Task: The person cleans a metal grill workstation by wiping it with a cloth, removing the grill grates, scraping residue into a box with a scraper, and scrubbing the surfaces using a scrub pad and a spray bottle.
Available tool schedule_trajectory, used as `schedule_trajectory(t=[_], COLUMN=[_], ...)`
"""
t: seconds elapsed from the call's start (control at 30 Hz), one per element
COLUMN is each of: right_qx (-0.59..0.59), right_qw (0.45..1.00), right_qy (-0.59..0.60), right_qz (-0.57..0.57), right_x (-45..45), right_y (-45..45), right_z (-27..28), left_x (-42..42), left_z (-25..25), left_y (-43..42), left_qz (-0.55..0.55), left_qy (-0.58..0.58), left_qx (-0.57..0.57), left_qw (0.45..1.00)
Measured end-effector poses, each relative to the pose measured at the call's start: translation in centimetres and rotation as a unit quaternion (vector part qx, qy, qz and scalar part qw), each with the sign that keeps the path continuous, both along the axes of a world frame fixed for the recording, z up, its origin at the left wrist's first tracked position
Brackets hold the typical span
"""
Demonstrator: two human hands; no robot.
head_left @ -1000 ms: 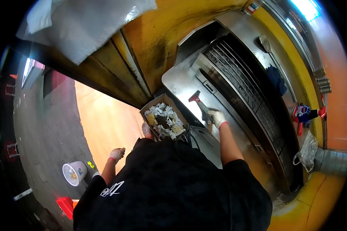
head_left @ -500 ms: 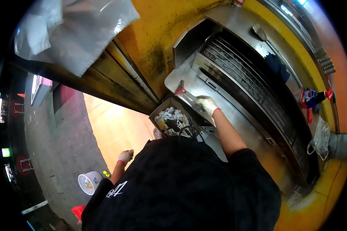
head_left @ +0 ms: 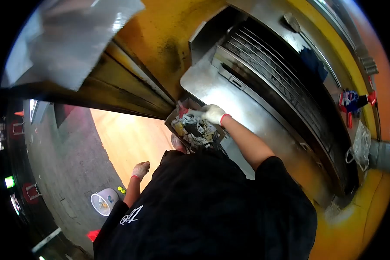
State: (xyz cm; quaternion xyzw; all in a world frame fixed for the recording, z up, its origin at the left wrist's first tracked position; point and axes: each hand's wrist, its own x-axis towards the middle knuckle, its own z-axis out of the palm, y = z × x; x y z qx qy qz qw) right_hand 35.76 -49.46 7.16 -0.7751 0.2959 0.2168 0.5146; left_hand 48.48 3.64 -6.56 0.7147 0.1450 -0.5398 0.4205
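My right hand (head_left: 214, 115), in a white glove with a red cuff, is closed around a scraper (head_left: 183, 109) with a red head. The hand and tool are over a cardboard box (head_left: 172, 117). Inside the box lie pale flakes, dark scraps and paper-like debris (head_left: 199, 131). My left hand (head_left: 141, 169), also gloved, hangs at my left side with its fingers curled and nothing visible in them. Beside the box is a steel counter (head_left: 223, 93) in front of a long grill (head_left: 264, 63) with metal bars.
Behind the grill, a long-handled metal scoop (head_left: 292, 22) and a dark cloth (head_left: 312, 65) lie on a ledge. A clear plastic bag (head_left: 359, 147) hangs at the right. A white bucket (head_left: 106, 201) stands on the floor at left. Plastic sheeting (head_left: 78, 43) hangs upper left.
My right hand has moved left and toward me with the scraper, from over the steel counter to over the box. My left hand is nearly unmoved.
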Motion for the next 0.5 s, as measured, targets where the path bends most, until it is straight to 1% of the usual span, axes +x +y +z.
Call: schedule_trajectory(t=[0.03, 0.07, 0.13, 0.17, 0.2, 0.23, 0.27, 0.3, 0.33, 0.37, 0.4, 0.47, 0.5], right_qx=[-0.045, -0.087, -0.077, -0.081, -0.064, -0.05, -0.037, -0.024, -0.044, -0.066, -0.056, -0.055, -0.069], right_qw=[0.997, 0.989, 0.987, 0.969, 0.979, 0.975, 0.969, 0.966, 0.967, 0.968, 0.966, 0.976, 0.974], right_qy=[0.023, 0.048, 0.059, 0.17, 0.143, 0.182, 0.221, 0.227, 0.23, 0.232, 0.237, 0.2, 0.202], right_qz=[0.053, 0.107, 0.125, 0.163, 0.128, 0.114, 0.102, 0.118, 0.096, 0.072, 0.084, 0.064, 0.072], right_x=[-1.0, -2.3, -6.1, -7.4, -9.6, -12.2, -13.5, -15.0, -16.1, -17.0, -17.0, -16.0, -14.9], right_y=[0.8, 1.5, 2.3, 2.2, 2.4, 1.8, 1.6, 1.8, 1.7, 1.4, 1.3, 1.4, 1.2], right_z=[-2.0, -3.6, -8.5, -6.9, -10.7, -14.3, -14.4, -16.7, -19.1, -21.3, -21.5, -21.5, -22.2], left_x=[0.0, -0.3, -1.6, -2.7, -4.0, -5.8, -7.6, -10.3, -12.7, -15.6, -18.3, -23.7, -27.4], left_z=[-0.4, 0.6, 0.9, 1.2, 1.7, 2.1, 1.1, 2.1, 2.6, 2.1, 2.6, 4.6, 2.5], left_y=[0.6, 0.5, 1.2, 1.5, 1.9, 2.4, 4.7, 5.5, 5.6, 7.3, 8.0, 9.0, 14.1], left_qz=[0.007, 0.015, 0.023, 0.019, 0.019, 0.02, 0.018, 0.015, 0.011, 0.033, 0.06, 0.048, -0.084], left_qy=[-0.008, -0.014, -0.004, 0.003, 0.011, 0.011, 0.039, 0.034, 0.028, 0.033, 0.056, 0.09, 0.023], left_qx=[0.003, 0.007, 0.018, 0.034, 0.052, 0.069, 0.042, 0.075, 0.103, 0.114, 0.14, 0.185, 0.14], left_qw=[1.0, 1.0, 1.0, 0.999, 0.998, 0.997, 0.998, 0.997, 0.994, 0.992, 0.987, 0.977, 0.986])
